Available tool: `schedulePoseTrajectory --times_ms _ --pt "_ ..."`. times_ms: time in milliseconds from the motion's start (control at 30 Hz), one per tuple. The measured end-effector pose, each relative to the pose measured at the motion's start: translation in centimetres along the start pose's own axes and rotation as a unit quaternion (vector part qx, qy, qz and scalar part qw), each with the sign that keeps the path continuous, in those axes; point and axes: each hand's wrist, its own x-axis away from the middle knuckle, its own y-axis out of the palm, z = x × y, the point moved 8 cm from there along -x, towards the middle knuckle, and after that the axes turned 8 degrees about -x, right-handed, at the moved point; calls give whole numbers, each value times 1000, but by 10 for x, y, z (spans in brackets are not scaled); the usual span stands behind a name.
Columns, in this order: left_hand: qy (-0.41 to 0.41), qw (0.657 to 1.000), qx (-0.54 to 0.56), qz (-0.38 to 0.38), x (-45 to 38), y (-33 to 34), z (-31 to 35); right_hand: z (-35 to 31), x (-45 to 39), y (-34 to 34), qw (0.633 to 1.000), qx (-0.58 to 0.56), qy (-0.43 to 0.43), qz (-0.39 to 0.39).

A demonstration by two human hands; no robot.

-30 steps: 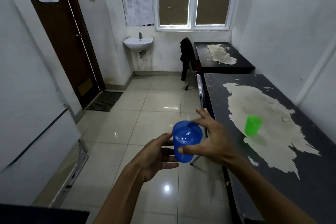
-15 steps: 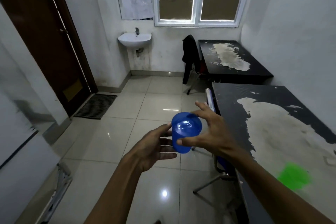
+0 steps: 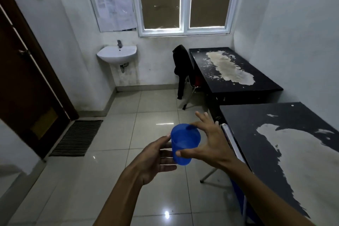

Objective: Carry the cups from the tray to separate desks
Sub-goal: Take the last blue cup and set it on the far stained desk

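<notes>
One blue cup [image 3: 185, 143], two hands, two desks, one chair [image 3: 185, 71], one sink [image 3: 117, 55].

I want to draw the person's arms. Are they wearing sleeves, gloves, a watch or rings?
No sleeves show: both forearms are bare right down to the bottom edge of the picture. The left hand and the right hand wear no gloves. No watch, bracelet or ring can be seen on either wrist or on the fingers that show. So draw two bare arms and two bare hands.
</notes>
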Motion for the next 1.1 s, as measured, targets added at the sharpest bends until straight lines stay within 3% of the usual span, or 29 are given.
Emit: schedulePoseTrajectory --times_ms 567,1100 --pt "-10 998 -30 -49 -287 -111 150 82 -314 15 999 22 -5 48" --pt "-22 979 -91 -180 -560 -120 283 190 -542 -38 984 54 96 144"
